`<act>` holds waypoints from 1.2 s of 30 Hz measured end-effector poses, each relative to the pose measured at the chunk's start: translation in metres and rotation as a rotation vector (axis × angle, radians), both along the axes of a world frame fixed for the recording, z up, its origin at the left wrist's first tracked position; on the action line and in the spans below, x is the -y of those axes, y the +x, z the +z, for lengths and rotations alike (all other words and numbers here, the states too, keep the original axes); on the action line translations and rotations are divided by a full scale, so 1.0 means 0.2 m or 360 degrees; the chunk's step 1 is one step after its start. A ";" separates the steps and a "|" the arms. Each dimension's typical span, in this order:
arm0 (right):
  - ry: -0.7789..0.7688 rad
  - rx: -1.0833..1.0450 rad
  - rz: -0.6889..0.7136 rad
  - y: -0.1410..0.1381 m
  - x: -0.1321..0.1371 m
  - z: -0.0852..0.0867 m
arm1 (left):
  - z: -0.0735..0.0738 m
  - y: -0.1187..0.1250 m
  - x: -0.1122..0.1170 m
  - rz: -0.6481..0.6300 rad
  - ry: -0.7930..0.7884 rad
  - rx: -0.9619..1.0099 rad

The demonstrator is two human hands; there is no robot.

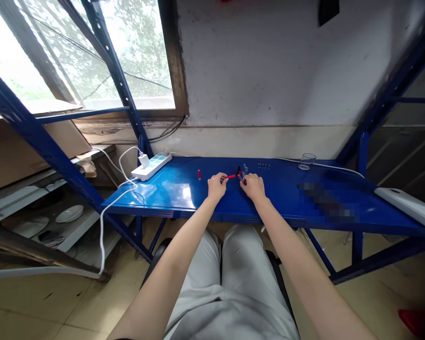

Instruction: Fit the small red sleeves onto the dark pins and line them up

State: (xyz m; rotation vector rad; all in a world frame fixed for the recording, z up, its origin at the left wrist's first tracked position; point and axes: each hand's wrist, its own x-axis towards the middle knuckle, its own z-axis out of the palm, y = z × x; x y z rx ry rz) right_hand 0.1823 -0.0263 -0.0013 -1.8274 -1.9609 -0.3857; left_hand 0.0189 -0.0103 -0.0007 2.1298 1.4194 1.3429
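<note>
My left hand [217,186] is closed in a pinch around a thin red stick [231,176], perhaps a pen part, which points toward my right hand. My right hand [254,186] is also closed, its fingertips at a cluster of small pieces; what they pinch is too small to make out. Just beyond those fingertips are a small black and red piece [239,171] and some greyish, see-through pieces [245,168]. Apart from both hands, a short red piece with a pale end [199,174] stands to the left on the blue table [173,189].
A white power strip [152,166] with a plugged-in charger lies at the table's left end. Several tiny pieces [264,165] form a row at the back. To the right are a clear glass [306,161], a pixelated dark object [326,200] and a white device [409,208].
</note>
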 end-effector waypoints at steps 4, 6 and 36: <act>0.0019 0.0151 0.0109 -0.04 0.01 0.02 | -0.02 -0.01 0.01 -0.0024 0.0039 0.0165; 0.0006 0.0172 0.0130 -0.05 0.02 0.03 | -0.02 -0.01 0.01 -0.0033 0.0053 0.0196; 0.0055 -0.0004 0.0358 -0.05 0.00 0.01 | 0.01 0.00 0.07 -0.0252 0.0204 -0.0059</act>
